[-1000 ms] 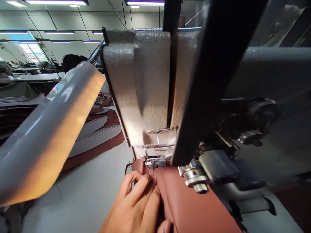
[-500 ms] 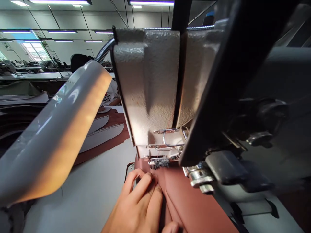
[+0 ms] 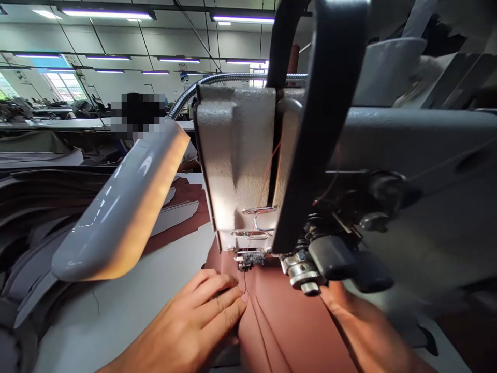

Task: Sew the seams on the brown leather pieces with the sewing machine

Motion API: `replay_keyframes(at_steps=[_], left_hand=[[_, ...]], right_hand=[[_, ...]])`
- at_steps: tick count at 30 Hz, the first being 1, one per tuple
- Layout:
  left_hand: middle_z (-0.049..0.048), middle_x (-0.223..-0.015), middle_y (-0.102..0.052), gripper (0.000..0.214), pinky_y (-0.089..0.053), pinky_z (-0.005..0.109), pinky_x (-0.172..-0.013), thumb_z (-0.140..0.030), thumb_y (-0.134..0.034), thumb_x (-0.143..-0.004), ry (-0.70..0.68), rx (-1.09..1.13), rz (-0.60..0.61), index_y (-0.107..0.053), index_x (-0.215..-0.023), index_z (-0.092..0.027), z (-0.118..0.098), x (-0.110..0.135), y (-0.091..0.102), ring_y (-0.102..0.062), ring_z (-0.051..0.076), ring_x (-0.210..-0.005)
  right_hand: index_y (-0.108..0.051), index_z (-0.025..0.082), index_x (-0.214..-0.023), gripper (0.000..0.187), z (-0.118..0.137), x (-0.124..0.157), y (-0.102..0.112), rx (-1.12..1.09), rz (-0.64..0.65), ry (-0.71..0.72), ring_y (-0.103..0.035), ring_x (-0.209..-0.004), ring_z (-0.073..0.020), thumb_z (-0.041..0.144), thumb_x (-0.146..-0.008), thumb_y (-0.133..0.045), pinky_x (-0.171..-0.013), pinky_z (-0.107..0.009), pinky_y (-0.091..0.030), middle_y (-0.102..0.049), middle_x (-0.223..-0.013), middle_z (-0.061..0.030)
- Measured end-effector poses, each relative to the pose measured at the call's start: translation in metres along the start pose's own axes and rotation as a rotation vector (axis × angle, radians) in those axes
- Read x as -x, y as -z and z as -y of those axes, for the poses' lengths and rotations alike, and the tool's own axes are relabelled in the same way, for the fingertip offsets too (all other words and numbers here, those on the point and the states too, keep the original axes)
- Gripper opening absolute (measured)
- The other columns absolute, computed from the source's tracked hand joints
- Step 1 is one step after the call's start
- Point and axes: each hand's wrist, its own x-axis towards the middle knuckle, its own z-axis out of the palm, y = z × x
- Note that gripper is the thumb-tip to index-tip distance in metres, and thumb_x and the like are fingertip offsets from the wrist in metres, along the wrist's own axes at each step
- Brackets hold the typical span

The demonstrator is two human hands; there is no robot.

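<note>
A reddish-brown leatherette panel (image 3: pixel 291 326) lies under the small steel presser foot (image 3: pixel 248 260) of a grey cast-metal sewing machine (image 3: pixel 233 155); the left hand's (image 3: pixel 186 326) open fingers (image 3: pixel 217 296) press it flat near the needle; the blurred right hand (image 3: pixel 365 326) rests near, its fingers unclear; stitching seems in hand, calling for steady guiding.

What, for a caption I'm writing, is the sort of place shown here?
Probably a sewing factory or workshop. An industrial sewing machine has reddish-brown sheet material under its presser foot, curved cut pieces lie stacked nearby, and long work tables run beneath rows of ceiling strip lights.
</note>
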Motion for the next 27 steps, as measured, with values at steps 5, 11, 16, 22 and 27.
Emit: replay_keyframes(at_steps=[5, 11, 16, 22, 27], left_hand=[[0.0086, -0.097, -0.069, 0.028, -0.044, 0.034, -0.082, -0.01, -0.034, -0.095, -0.058, 0.062, -0.077, -0.061, -0.105, -0.008, 0.004, 0.009, -0.016, -0.057, 0.02, -0.093], [0.0084, -0.099, -0.068, 0.025, -0.041, 0.036, -0.088, -0.007, -0.037, -0.095, -0.058, 0.068, -0.112, -0.061, -0.102, -0.006, 0.007, 0.015, -0.023, -0.055, 0.021, -0.098], [0.0099, -0.103, -0.067, 0.028, -0.042, 0.039, -0.088, -0.006, -0.034, -0.095, -0.041, 0.039, -0.13, -0.061, -0.103, -0.006, 0.006, 0.014, -0.025, -0.056, 0.022, -0.1], [0.0128, -0.098, -0.066, 0.033, -0.047, 0.04, -0.082, -0.007, -0.028, -0.095, -0.013, 0.071, -0.112, -0.059, -0.106, -0.006, 0.005, 0.012, -0.023, -0.056, 0.023, -0.099], [0.0104, -0.097, -0.066, 0.034, -0.045, 0.035, -0.083, -0.008, -0.027, -0.096, -0.025, 0.038, -0.134, -0.059, -0.106, -0.008, 0.008, 0.013, -0.022, -0.056, 0.02, -0.1]], right_hand=[[-0.053, 0.017, -0.11, 0.055, 0.001, -0.005, -0.003, 0.066, -0.123, -0.143, -0.066, -0.079, -0.0171, 0.025, -0.061, -0.077, -0.071, -0.025, -0.05, -0.068, -0.089, -0.0028], [-0.062, 0.02, -0.091, 0.041, -0.004, -0.006, 0.002, 0.105, -0.308, -0.086, -0.06, -0.076, -0.0081, 0.021, -0.055, -0.081, -0.066, -0.012, -0.046, -0.066, -0.086, 0.0037], [-0.06, 0.02, -0.085, 0.043, -0.012, -0.004, 0.001, 0.078, -0.434, -0.068, -0.061, -0.084, -0.012, 0.026, -0.05, -0.083, -0.069, -0.014, -0.047, -0.067, -0.086, 0.0015], [-0.061, 0.018, -0.086, 0.037, -0.019, -0.006, 0.001, 0.033, -0.294, -0.091, -0.062, -0.072, -0.0165, 0.032, -0.057, -0.079, -0.077, -0.028, -0.05, -0.064, -0.07, 0.0007], [-0.063, 0.016, -0.099, 0.051, -0.031, -0.011, 0.008, 0.132, -0.367, -0.027, -0.06, -0.097, -0.0235, 0.038, -0.056, -0.079, -0.089, -0.031, -0.046, -0.067, -0.096, -0.0066]])
